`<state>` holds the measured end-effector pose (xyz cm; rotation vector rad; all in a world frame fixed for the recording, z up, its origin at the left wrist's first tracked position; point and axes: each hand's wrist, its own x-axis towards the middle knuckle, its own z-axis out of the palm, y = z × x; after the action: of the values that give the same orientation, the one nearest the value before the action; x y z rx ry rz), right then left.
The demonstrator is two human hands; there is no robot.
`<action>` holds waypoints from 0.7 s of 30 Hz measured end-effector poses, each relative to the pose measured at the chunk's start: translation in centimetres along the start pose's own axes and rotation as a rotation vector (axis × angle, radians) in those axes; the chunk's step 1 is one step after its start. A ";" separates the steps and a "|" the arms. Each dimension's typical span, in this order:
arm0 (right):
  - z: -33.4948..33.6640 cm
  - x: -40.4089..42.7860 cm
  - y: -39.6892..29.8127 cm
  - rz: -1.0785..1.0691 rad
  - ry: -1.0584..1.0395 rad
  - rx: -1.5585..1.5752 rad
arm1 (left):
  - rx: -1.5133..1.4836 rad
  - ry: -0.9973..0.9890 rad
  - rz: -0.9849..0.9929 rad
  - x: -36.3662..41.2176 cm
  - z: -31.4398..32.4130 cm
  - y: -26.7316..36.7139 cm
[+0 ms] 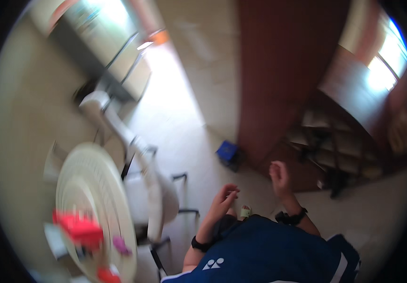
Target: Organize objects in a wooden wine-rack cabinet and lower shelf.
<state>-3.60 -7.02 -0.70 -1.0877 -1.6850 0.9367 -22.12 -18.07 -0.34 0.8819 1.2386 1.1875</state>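
My left hand (224,200) is held in front of my dark blue shirt with its fingers loosely curled and nothing seen in it. To its right, my right hand (280,177) is raised with bent fingers, also with no object visible. Each wrist wears a black band. The hands are apart and touch nothing. Beyond them, a blue box (227,151) lies on the floor beside a dark red-brown wooden panel (274,78). One foot in a light green slipper (246,211) shows below, between the hands.
On the left, a round, pale table (122,212) bears a red box (79,228) and a small purple item (121,245). White chairs (168,198) with dark legs surround it. Dark shelving (334,148) stands at the right. Much of the view is blurred.
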 end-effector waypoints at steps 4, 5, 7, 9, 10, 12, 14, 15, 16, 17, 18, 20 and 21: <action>1.0 -3.2 1.0 0.041 -0.251 -0.014 | -0.044 0.293 0.062 -6.9 -2.1 -0.5; 1.2 -3.7 1.3 0.056 -0.340 0.000 | -0.055 0.357 0.087 -8.7 -3.0 -1.0; 2.5 -3.8 0.6 0.054 -0.488 0.020 | -0.078 0.482 0.115 -12.8 -4.9 -2.1; 3.9 -4.2 -1.5 0.058 -0.653 0.044 | -0.183 0.827 0.144 -17.9 -7.2 -2.8; 5.0 -4.3 -2.3 0.008 -0.694 0.093 | -0.182 0.967 0.212 -20.1 -8.2 -3.7; 7.4 -4.7 -4.2 -0.034 -0.752 0.103 | -0.145 1.222 0.261 -24.8 -10.8 -5.7; 9.8 -5.3 -5.3 -0.078 -0.780 0.114 | -0.104 1.422 0.200 -28.8 -14.8 -8.5; 11.1 -5.7 -5.3 -0.064 -0.788 0.132 | -0.089 1.505 0.151 -30.6 -17.3 -10.2; 12.5 -6.2 -5.6 -0.051 -0.795 0.151 | 0.000 1.613 0.092 -32.3 -19.9 -12.4; 13.7 -7.0 -6.3 -0.049 -0.785 0.153 | 0.093 1.711 0.031 -33.9 -22.7 -14.5; 15.0 -7.8 -7.0 -0.040 -0.816 0.117 | 0.154 1.762 -0.037 -35.3 -25.4 -15.9; 17.1 -9.7 -8.2 -0.020 -0.842 0.078 | 0.320 1.806 -0.170 -37.7 -30.1 -17.9; 18.2 -10.6 -8.7 -0.030 -0.858 0.097 | 0.480 1.821 -0.234 -38.1 -32.3 -18.1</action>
<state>-20.74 -22.07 -1.40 -0.6065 -2.2783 1.5857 -47.94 -62.24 -14.51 -0.3755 3.0132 1.4248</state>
